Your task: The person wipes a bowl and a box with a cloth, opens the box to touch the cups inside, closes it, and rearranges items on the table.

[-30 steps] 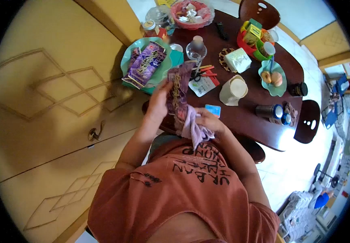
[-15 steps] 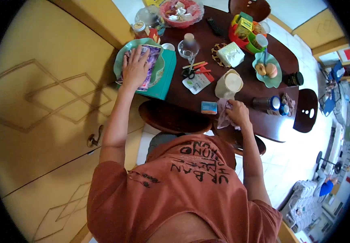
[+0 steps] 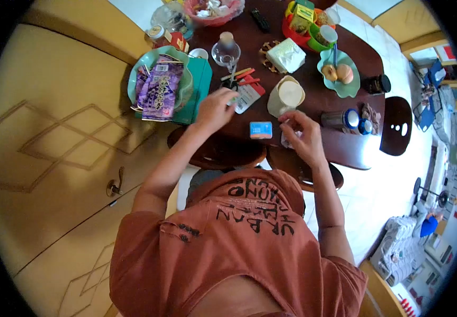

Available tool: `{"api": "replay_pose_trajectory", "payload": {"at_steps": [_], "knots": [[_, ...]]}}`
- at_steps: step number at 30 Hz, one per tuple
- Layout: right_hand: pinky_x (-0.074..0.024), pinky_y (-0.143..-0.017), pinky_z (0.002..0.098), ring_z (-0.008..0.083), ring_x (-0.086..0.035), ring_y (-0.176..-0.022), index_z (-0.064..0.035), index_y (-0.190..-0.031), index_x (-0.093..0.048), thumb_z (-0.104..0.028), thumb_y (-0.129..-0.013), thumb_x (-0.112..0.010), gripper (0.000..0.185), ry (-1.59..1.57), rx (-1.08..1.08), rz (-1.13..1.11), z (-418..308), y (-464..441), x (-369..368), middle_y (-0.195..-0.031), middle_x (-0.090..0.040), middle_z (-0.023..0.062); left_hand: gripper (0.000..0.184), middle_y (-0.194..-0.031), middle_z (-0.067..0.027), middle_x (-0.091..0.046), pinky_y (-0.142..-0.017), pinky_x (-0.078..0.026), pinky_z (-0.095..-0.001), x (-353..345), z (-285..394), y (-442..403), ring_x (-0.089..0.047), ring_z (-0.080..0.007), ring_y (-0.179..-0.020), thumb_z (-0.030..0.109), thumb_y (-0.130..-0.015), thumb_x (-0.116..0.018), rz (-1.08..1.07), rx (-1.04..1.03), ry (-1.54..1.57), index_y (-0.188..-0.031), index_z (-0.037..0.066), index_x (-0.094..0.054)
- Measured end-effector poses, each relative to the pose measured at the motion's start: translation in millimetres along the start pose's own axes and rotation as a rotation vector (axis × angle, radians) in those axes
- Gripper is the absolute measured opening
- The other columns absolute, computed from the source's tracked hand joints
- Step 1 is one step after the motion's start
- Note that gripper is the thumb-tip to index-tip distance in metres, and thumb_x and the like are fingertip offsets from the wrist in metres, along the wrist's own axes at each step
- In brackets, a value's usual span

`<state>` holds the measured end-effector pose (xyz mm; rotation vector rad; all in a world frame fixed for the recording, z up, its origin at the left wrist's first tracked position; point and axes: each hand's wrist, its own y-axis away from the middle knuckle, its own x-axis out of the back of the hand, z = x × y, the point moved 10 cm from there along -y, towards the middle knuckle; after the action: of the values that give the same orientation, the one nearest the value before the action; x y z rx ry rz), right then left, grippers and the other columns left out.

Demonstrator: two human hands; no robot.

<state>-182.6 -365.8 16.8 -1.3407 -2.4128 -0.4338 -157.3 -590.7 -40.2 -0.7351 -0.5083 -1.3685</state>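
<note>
My left hand (image 3: 217, 111) hovers by the table's near side, fingers curved and a little apart, fingertips close to the black-handled scissors (image 3: 230, 83) and a white and red packet (image 3: 248, 97). Whether it touches them I cannot tell. My right hand (image 3: 305, 136) has its thumb and fingers apart beside the cream-coloured container (image 3: 285, 95). Beneath it lies a crumpled pale cloth (image 3: 287, 139), partly hidden. Between my hands rests a small blue box (image 3: 260, 130). Purple printed packets (image 3: 162, 91) lie on the green scalloped dish (image 3: 185, 79).
A teal box (image 3: 201, 79) supports the dish. Farther back are a glass cup (image 3: 225, 55), a tissue pack (image 3: 286, 55) and a red lined basket (image 3: 220, 18). To the right stand a fruit dish (image 3: 351, 89), a metal canister (image 3: 338, 120) and a dark jar (image 3: 377, 84).
My left hand has left the purple packets and moved right, toward the scissors. My right hand has let go of the crumpled cloth and lifted slightly. The view has shifted a little.
</note>
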Motion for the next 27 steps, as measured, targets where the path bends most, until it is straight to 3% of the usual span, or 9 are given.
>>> {"api": "replay_pose_trajectory", "payload": {"at_steps": [2, 5, 11, 12, 14, 16, 23, 26, 27], "knots": [[-0.0503, -0.067, 0.0299, 0.0167, -0.065, -0.074, -0.001, -0.093, -0.068, -0.007, -0.079, -0.067, 0.014, -0.167, 0.174, -0.023, -99, 30, 21, -0.085, -0.069, 0.0088, 0.036, -0.116, -0.0129, -0.061, -0.092, -0.048, -0.0437, -72, -23, 5, -0.061, -0.0337, -0.107, 0.016, -0.081, -0.072, -0.132, -0.015, -0.113, -0.113, 0.004, -0.063], [-0.0535, -0.061, 0.0311, 0.0205, -0.067, -0.066, -0.0041, -0.081, -0.066, -0.005, -0.079, -0.062, 0.005, -0.624, 0.494, 0.066, -152, 79, 51, -0.082, -0.069, 0.011, 0.058, -0.131, -0.0216, -0.049, -0.103, -0.042, -0.0465, -139, -54, 3, -0.049, -0.0398, -0.122, 0.02, -0.078, -0.075, -0.231, 0.019, -0.305, -0.128, 0.001, -0.053], [-0.034, -0.033, 0.0178, 0.0031, -0.053, -0.04, -0.0125, -0.1, -0.071, -0.017, -0.093, -0.068, 0.009, -1.161, 0.85, -0.329, -250, 94, 77, -0.062, -0.067, 0.0011, 0.067, -0.136, -0.0223, -0.044, -0.106, -0.04, -0.0456, -170, -83, -5, -0.044, -0.0389, -0.127, 0.009, -0.073, -0.069, -0.108, -0.033, -0.447, -0.134, 0.0, -0.043], [-0.0295, -0.032, 0.0189, 0.0032, -0.05, -0.039, -0.0116, -0.099, -0.072, -0.017, -0.093, -0.068, 0.009, -1.301, 0.605, -0.208, -244, 87, 78, -0.061, -0.066, 0.0021, 0.065, -0.134, -0.022, -0.045, -0.103, -0.042, -0.0457, -168, -79, -7, -0.044, -0.0374, -0.127, 0.006, -0.075, -0.066, -0.102, -0.04, -0.47, -0.135, 0.0, -0.043], [-0.0251, -0.031, 0.02, 0.0033, -0.048, -0.038, -0.0108, -0.097, -0.072, -0.018, -0.093, -0.069, 0.009, -1.427, 0.357, -0.085, -218, 79, 79, -0.06, -0.066, 0.0031, 0.062, -0.133, -0.0214, -0.046, -0.1, -0.043, -0.046, -173, -77, -10, -0.046, -0.0366, -0.125, 0.005, -0.076, -0.064, -0.129, -0.044, -0.547, -0.135, 0.001, -0.043], [-0.0208, -0.032, 0.0212, 0.0041, -0.042, -0.035, -0.0073, -0.095, -0.071, -0.016, -0.092, -0.07, 0.009, -1.484, 0.506, -0.528, -227, 85, 68, -0.055, -0.062, 0.0053, 0.055, -0.128, -0.0189, -0.05, -0.093, -0.046, -0.0453, -172, -72, -12, -0.05, -0.0344, -0.118, 0.003, -0.081, -0.059, -0.184, -0.011, -0.666, -0.134, 0.001, -0.044], [-0.0207, -0.032, 0.0221, 0.0055, -0.042, -0.035, -0.0061, -0.094, -0.07, -0.014, -0.092, -0.068, 0.008, -1.565, 0.611, -0.614, -229, 85, 67, -0.054, -0.059, 0.0064, 0.05, -0.119, -0.0149, -0.056, -0.086, -0.049, -0.0439, -172, -79, -15, -0.054, -0.0316, -0.111, 0.006, -0.082, -0.06, -0.154, 0.003, -0.729, -0.132, 0.005, -0.051], [-0.0206, -0.033, 0.0225, 0.0062, -0.042, -0.035, -0.0055, -0.093, -0.069, -0.013, -0.093, -0.067, 0.008, -1.626, 0.605, -0.534, -234, 85, 68, -0.053, -0.058, 0.0069, 0.045, -0.114, -0.0151, -0.062, -0.084, -0.051, -0.0442, -152, -77, -15, -0.061, -0.0337, -0.102, 0.006, -0.084, -0.059, -0.135, 0.055, -0.558, -0.129, 0.006, -0.056], [-0.0206, -0.033, 0.0227, 0.0064, -0.042, -0.035, -0.0053, -0.093, -0.069, -0.013, -0.093, -0.067, 0.007, -1.655, 0.599, -0.487, -236, 84, 69, -0.053, -0.057, 0.0071, 0.042, -0.111, -0.0146, -0.064, -0.085, -0.052, -0.0443, -135, -80, -15, -0.063, -0.0334, -0.1, 0.006, -0.084, -0.057, -0.024, 0.129, -0.244, -0.126, 0.007, -0.059]]}}
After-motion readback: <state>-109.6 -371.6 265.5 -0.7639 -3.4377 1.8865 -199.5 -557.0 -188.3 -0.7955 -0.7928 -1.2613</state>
